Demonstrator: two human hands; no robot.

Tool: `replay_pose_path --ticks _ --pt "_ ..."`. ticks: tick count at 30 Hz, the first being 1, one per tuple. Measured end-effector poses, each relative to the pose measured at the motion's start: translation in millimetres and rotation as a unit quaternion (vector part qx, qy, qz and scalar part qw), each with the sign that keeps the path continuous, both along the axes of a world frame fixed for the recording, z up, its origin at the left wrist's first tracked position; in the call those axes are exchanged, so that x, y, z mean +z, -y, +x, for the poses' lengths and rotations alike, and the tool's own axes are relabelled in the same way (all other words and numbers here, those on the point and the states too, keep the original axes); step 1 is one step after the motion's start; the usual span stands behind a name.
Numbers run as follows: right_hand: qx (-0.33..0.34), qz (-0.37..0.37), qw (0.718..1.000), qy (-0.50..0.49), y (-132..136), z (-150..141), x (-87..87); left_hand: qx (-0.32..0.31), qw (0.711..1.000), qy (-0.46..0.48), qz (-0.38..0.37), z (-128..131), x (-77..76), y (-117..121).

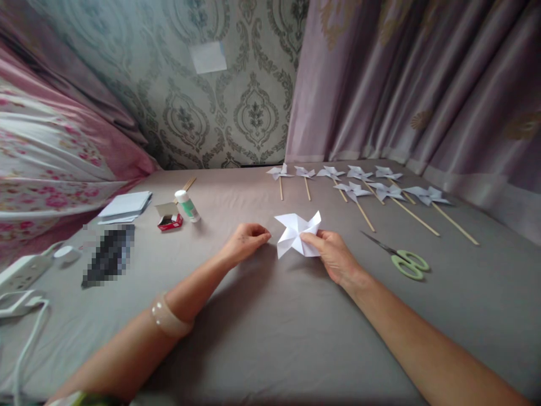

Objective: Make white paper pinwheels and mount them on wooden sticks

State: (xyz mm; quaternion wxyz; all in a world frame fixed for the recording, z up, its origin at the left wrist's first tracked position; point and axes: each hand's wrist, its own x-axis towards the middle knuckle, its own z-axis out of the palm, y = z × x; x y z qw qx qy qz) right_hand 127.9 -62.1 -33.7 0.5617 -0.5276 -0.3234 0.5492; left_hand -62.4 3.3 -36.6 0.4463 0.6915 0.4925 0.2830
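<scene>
A white paper pinwheel (298, 234), without a stick that I can see, is held over the grey cloth. My right hand (332, 251) grips it from the right, thumb on top near its centre. Just left of the pinwheel, apart from it, is my left hand (245, 243). Its thumb and forefinger are pressed together; whatever they hold, if anything, is too small to make out. To the right of my right hand lie scissors (408, 264) with green handles.
Several paper pinwheels on sticks (353, 192) lie at the back right. Back left are a glue stick (187, 206), an open small red box (170, 223), wooden sticks (189, 183) and a paper stack (125, 204). A power strip (25, 273) with a cable lies at the left edge.
</scene>
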Motion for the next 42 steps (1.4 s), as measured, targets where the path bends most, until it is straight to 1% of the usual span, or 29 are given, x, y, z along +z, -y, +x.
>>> replay_pose_path --ticks 2,4,7,10,12,14,16,18,19,21,23,26,28,35,42 --pt "-0.020 0.003 1.000 -0.007 -1.8 5.1 1.5 -0.029 0.999 -0.015 0.037 18.1 -8.4 2.1" --pt "-0.042 0.012 0.999 -0.013 -3.8 10.8 4.2 -0.041 0.995 -0.041 0.077 29.2 -13.7 4.3" --pt "-0.068 0.027 0.997 -0.009 -5.5 16.9 9.3 -0.047 0.987 -0.082 0.130 35.3 -16.7 6.6" --pt "-0.080 0.028 0.996 -0.005 -5.6 17.7 11.8 -0.056 0.983 -0.091 0.146 33.5 -16.7 7.0" --pt "-0.076 0.027 0.997 -0.003 -5.4 15.9 10.4 -0.042 0.989 -0.062 0.124 30.6 -15.7 6.9" --pt "-0.066 0.025 0.997 0.001 -5.3 13.0 7.0 0.007 0.996 0.002 0.091 27.0 -13.4 6.8" --pt "-0.051 0.024 0.998 0.006 -4.9 9.6 3.2 0.067 0.992 0.088 0.056 23.2 -9.8 7.3" --pt "-0.034 0.025 0.999 0.012 -4.0 5.8 0.4 0.099 0.982 0.163 0.019 19.7 -5.8 8.7" --pt "-0.025 0.024 0.999 0.015 -3.4 3.7 -0.4 0.100 0.977 0.191 -0.002 18.5 -4.1 10.0" --pt "-0.013 0.020 1.000 0.018 -1.8 -0.5 -0.8 0.084 0.969 0.230 -0.043 17.7 -2.0 13.8" --pt "-0.002 0.017 1.000 0.017 -0.2 -4.3 -0.2 0.050 0.959 0.264 -0.092 19.7 -1.4 19.1" --pt "0.008 0.019 1.000 0.014 1.7 -8.2 0.4 -0.007 0.936 0.308 -0.171 25.6 -1.7 27.0" --pt "0.010 0.018 1.000 0.012 2.4 -9.9 0.3 -0.013 0.925 0.325 -0.197 29.0 -2.1 30.4" --pt "0.013 0.016 0.999 0.032 3.1 -16.1 -1.9 0.018 0.922 0.330 -0.202 31.6 -5.3 30.8" --pt "0.018 0.038 0.998 0.057 3.1 -20.1 -2.6 0.031 0.914 0.340 -0.218 32.7 -5.0 30.6"
